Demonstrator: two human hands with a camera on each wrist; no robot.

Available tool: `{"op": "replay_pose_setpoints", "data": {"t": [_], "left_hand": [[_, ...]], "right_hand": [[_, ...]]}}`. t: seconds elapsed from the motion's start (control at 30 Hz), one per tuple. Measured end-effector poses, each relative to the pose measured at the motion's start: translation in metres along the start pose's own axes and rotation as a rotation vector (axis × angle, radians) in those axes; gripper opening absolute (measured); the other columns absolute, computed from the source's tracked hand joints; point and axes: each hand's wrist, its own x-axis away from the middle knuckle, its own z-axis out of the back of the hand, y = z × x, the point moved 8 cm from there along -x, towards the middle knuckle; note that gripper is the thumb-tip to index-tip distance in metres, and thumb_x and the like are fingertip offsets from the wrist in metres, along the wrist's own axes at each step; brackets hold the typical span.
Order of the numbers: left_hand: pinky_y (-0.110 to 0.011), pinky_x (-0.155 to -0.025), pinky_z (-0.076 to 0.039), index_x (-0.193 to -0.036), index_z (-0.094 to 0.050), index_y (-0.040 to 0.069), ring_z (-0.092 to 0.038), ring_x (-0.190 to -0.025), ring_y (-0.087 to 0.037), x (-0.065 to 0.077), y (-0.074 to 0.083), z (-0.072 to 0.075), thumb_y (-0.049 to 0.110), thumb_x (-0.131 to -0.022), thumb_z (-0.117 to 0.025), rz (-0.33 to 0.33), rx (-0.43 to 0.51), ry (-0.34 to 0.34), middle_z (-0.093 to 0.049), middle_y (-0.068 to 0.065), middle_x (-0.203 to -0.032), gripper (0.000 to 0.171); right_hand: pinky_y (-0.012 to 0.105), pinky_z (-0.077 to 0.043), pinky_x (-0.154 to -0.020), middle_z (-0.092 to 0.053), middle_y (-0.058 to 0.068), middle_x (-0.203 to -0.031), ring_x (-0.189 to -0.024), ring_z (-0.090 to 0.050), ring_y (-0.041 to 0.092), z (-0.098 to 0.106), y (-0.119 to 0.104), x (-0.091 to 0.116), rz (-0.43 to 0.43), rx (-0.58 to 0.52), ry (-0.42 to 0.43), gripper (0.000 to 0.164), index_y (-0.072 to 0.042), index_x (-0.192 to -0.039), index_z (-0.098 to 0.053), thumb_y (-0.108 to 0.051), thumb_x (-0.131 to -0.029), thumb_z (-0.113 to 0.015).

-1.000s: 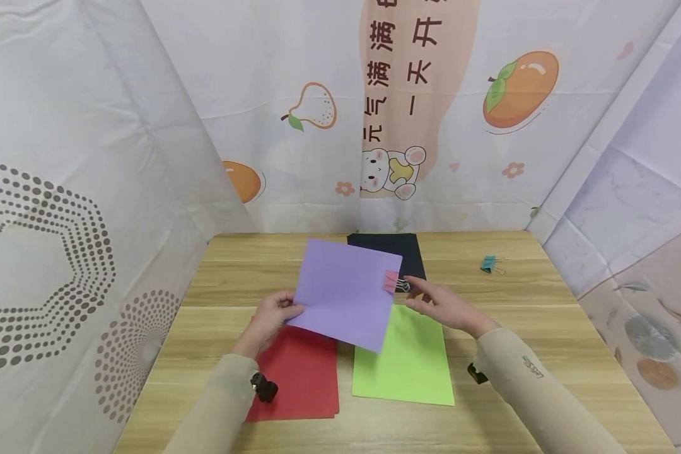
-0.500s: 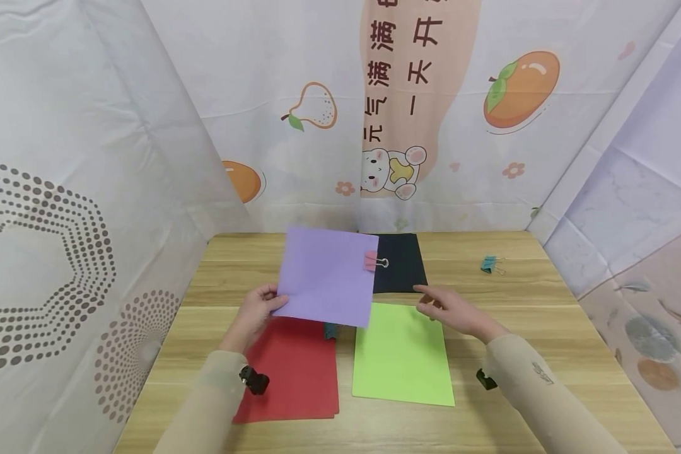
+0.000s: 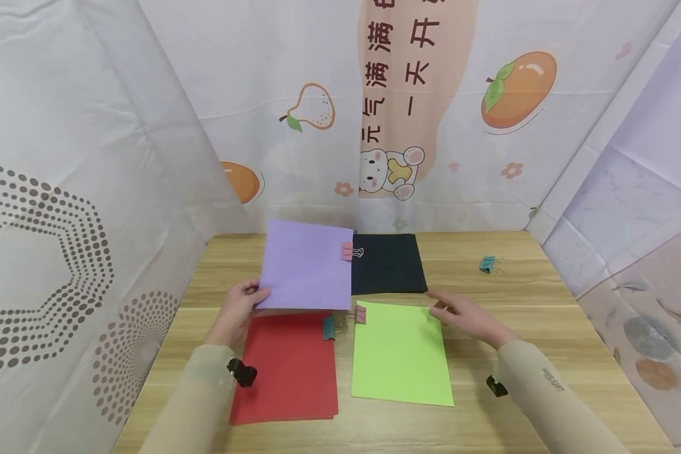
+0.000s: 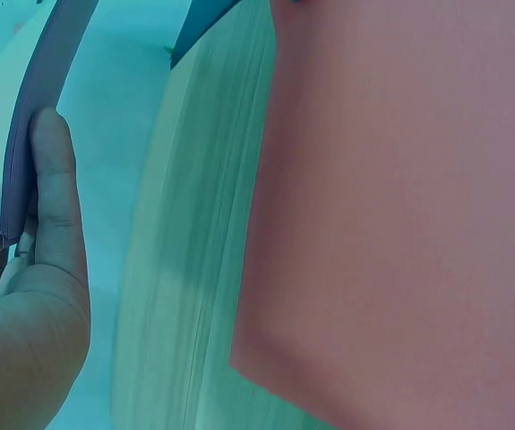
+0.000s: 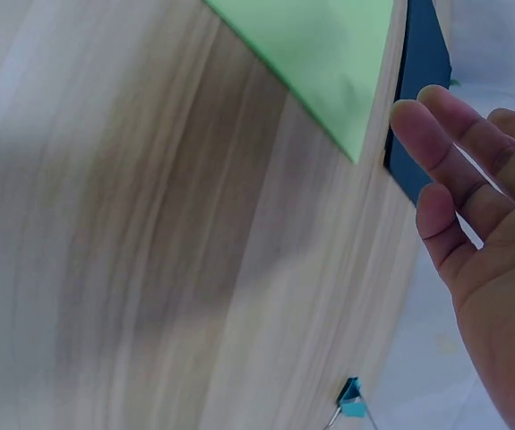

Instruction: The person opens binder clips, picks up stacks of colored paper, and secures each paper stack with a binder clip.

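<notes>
The left hand (image 3: 239, 309) pinches the near left corner of the purple paper (image 3: 306, 268), up behind and left of the green paper (image 3: 401, 356). A pink clip (image 3: 347, 251) sits on the purple paper's right edge. The right hand (image 3: 465, 316) has loose, slightly bent fingers near the green paper's back right corner. Red paper (image 3: 288, 372) lies left of the green paper.

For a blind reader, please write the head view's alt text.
A left hand holds purple rectangular paper sheets with a pink metal binder clip; the right hand is empty. Rectangular red paper, green paper and black paper lie on the wooden table.
</notes>
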Motion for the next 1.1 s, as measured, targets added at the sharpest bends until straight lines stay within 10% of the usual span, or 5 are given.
{"op": "replay_pose_setpoints", "data": {"t": [1.1], "left_hand": [[-0.026, -0.071, -0.053, -0.131, -0.045, -0.005, -0.062, -0.086, -0.011, -0.022, -0.007, 0.024, 0.005, -0.091, -0.058, 0.029, -0.111, 0.080, -0.055, -0.017, -0.119, 0.043]], "right_hand": [[0.039, -0.046, -0.076, -0.063, 0.008, -0.102, -0.077, -0.063, 0.020, 0.003, 0.037, 0.018, -0.049, 0.010, 0.046, 0.051, -0.006, -0.140, -0.038, -0.030, -0.097, -0.050]]}}
